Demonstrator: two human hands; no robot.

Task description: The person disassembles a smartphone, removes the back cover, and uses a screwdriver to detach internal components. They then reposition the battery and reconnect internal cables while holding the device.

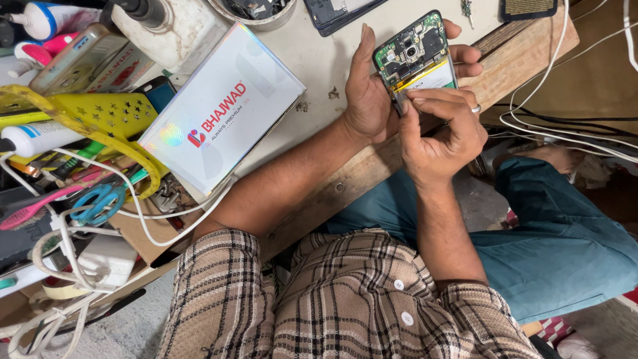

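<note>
Your left hand cradles one opened phone, back cover off and circuit board facing you, fingers wrapped behind it so the insides stay steady and lit. Your right hand is pinched shut just below the board, thumb and forefinger closed on something small at the phone's lower edge; what it is I cannot tell. One ring shows on that hand. Both hands work above the wooden bench edge, close to your chest for control. Left of your left forearm lies one white box, beyond it one pair of blue-handled scissors and one yellow plastic holder. Several white cables trail to the right of your right hand.
</note>
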